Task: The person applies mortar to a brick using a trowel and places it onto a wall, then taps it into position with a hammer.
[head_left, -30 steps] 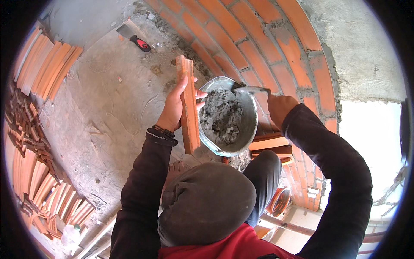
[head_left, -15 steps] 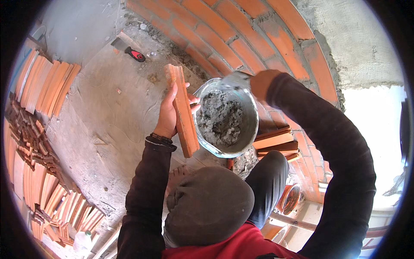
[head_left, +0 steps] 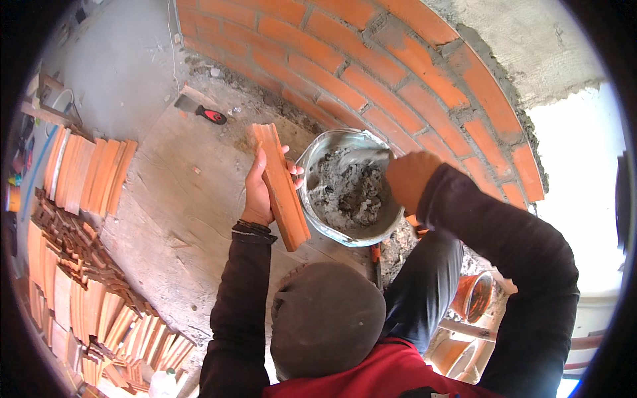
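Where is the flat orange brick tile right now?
In the head view, the flat orange brick tile stands on edge in the left hand, just left of the round metal bowl of grey mortar, in front of the curved brick wall.

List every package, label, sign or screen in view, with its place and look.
Plastic bottle: bottom edge, left of the person's sleeve, beside the stacked tiles; whitish, with a green cap; too small to tell any label.
No signs or screens show.

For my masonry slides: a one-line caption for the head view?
Left hand holds a brick tile; right hand works mortar in a metal bowl.
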### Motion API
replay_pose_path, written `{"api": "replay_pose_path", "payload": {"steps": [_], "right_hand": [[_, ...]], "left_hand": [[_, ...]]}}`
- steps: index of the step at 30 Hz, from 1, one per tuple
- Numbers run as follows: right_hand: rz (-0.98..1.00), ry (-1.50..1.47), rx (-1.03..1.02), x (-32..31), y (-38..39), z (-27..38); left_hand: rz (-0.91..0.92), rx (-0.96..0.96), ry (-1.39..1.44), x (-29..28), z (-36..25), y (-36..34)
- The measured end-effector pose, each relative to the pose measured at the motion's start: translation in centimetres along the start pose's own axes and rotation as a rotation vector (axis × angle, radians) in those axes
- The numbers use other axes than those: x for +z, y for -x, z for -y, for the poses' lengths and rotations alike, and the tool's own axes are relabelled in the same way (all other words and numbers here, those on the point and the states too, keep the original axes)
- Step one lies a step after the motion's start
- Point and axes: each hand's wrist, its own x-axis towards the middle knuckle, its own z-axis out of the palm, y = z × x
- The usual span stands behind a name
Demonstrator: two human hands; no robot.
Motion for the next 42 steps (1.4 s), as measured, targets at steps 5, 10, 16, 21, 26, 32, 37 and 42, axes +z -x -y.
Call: {"api": "replay_pose_path", "payload": {"steps": [5,10,16,21,26,32,37,42], "right_hand": [[0.03,-0.05,0.045,1.0,-5.8,-3.2],[-0.112,-0.005,-0.07,-0.2,-6.1,3.5],[-0.264,0.117,-0.158,4.1,-0.3,5.8],[-0.384,0.036,-0.173,9.9,3.5,2.7],[-0.295,-0.233,0.071,8.6,3.9,-2.6],[-0.369,-0.359,0.113,9.7,-1.8,-1.9],[-0.298,-0.423,0.077,12.4,0.2,-2.0],[-0.221,-0.656,0.139,17.8,5.3,-6.3]], "left_hand": [[0.075,-0.041,0.048,0.7,0.7,-1.1],[0.051,-0.063,0.042,-0.2,0.0,-1.1],[0.053,-0.093,0.037,-0.4,0.3,-1.3],[0.067,-0.1,0.029,-0.5,0.2,-1.3],[0.028,-0.095,-0.058,0.4,0.1,-1.2],[-0.036,-0.067,-0.178,1.6,-0.4,-0.8],[-0.034,-0.071,-0.207,1.6,0.0,-1.2],[-0.055,-0.058,-0.252,2.6,0.1,-1.1]]}}
